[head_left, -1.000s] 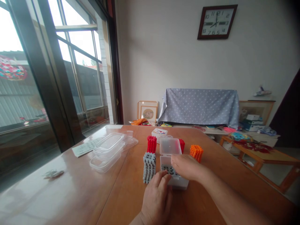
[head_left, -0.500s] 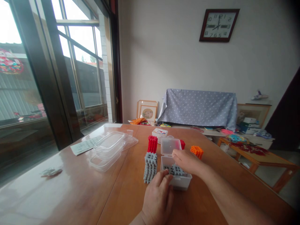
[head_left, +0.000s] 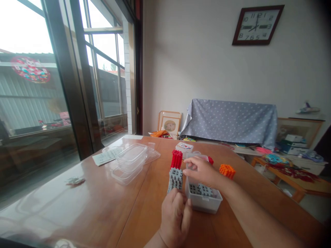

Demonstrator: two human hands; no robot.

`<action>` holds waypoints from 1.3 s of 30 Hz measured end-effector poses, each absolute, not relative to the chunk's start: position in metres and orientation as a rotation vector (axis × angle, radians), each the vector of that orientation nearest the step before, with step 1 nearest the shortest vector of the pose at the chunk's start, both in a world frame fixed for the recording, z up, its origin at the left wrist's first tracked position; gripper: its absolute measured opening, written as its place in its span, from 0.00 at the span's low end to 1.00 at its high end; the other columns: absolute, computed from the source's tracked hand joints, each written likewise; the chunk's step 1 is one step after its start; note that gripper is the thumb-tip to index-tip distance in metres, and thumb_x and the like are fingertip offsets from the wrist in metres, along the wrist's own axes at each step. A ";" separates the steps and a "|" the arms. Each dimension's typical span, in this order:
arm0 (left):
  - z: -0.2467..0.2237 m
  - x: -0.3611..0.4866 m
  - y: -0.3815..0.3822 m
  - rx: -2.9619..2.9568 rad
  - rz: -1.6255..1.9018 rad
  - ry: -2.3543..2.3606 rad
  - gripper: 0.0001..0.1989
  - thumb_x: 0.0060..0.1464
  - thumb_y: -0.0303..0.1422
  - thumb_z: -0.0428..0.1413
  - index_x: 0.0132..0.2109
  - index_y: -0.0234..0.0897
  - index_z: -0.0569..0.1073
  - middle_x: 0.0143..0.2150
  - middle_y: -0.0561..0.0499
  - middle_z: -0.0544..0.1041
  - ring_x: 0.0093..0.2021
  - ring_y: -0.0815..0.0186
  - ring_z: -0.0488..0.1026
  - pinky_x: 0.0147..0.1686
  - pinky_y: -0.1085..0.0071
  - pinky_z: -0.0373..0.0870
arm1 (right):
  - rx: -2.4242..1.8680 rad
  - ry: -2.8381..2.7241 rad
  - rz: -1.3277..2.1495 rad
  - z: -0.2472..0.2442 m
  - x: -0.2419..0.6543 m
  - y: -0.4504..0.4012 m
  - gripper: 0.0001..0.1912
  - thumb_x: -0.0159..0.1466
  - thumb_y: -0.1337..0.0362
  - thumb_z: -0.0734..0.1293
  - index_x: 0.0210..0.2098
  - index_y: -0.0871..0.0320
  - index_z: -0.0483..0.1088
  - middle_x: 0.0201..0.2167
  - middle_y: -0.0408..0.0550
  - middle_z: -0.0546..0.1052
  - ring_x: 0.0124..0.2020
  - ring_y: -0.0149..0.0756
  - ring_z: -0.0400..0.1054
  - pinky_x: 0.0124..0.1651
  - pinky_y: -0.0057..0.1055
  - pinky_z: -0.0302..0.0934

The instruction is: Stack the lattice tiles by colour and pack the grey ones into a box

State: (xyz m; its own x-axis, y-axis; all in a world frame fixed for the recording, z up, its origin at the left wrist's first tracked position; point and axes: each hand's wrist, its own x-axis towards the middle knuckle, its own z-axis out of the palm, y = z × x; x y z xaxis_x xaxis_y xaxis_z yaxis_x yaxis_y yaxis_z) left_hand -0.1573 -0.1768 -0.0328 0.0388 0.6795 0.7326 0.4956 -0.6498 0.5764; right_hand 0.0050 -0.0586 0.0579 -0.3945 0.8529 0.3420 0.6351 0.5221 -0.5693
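Observation:
A stack of grey plastic lattice blocks (head_left: 176, 177) stands on the table. My left hand (head_left: 176, 213) is closed around its lower front, and the hand hides the fingertips and the stack's base. Just right of the stack is a clear plastic box (head_left: 207, 203) with its lid raised at the back. Grey lattice blocks (head_left: 204, 189) lie inside the box. Above the box, my right hand (head_left: 201, 171) reaches toward the top of the grey stack, fingers apart and nothing seen in them. A red block stack (head_left: 177, 159) stands right behind the grey one.
An orange block stack (head_left: 227, 171) stands right of the box, and another red piece (head_left: 210, 160) shows behind the lid. Clear plastic lids and containers (head_left: 131, 158) are piled left of centre, beside paper sheets (head_left: 107, 156). A small box with cards (head_left: 184, 147) sits farther back.
My right hand has moved left from above the box toward the grey stack, its fingers spreading. My left hand has left the box's corner for the stack's lower front. The view has swung left.

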 end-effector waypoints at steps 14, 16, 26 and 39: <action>-0.043 -0.188 -0.128 1.049 1.855 1.472 0.30 0.69 0.49 0.36 0.59 0.34 0.70 0.60 0.39 0.72 0.62 0.57 0.68 0.62 0.60 0.64 | -1.259 -2.408 0.476 0.063 -0.014 -0.060 0.21 0.54 0.52 0.75 0.42 0.54 0.74 0.43 0.47 0.76 0.42 0.39 0.70 0.44 0.31 0.62; -0.047 -0.186 -0.123 0.894 1.822 1.360 0.33 0.67 0.53 0.37 0.60 0.32 0.71 0.63 0.38 0.71 0.64 0.55 0.67 0.64 0.60 0.61 | -1.252 -2.404 0.484 0.060 -0.014 -0.059 0.20 0.54 0.52 0.75 0.42 0.54 0.74 0.42 0.46 0.76 0.41 0.39 0.70 0.43 0.31 0.62; -0.057 -0.183 -0.116 0.717 1.709 1.212 0.37 0.63 0.58 0.42 0.61 0.32 0.72 0.65 0.38 0.70 0.66 0.53 0.64 0.67 0.60 0.55 | -1.182 -2.346 0.482 0.053 -0.015 -0.056 0.16 0.55 0.54 0.74 0.41 0.54 0.75 0.40 0.45 0.75 0.41 0.39 0.70 0.45 0.33 0.63; -0.051 -0.181 -0.118 0.686 1.676 1.246 0.37 0.63 0.58 0.43 0.58 0.32 0.74 0.62 0.36 0.72 0.62 0.52 0.68 0.64 0.58 0.59 | -1.363 -2.277 0.877 0.059 0.068 -0.062 0.20 0.57 0.56 0.72 0.46 0.57 0.72 0.33 0.42 0.72 0.31 0.32 0.66 0.31 0.27 0.59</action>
State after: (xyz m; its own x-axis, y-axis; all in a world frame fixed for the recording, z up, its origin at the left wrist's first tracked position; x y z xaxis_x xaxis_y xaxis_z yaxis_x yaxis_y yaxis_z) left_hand -0.1812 -0.1184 -0.0512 -0.4322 0.8981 -0.0815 -0.3365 -0.0768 0.9386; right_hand 0.0683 -0.0619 0.0587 -0.4793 0.8774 -0.0199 0.6643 0.3479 -0.6616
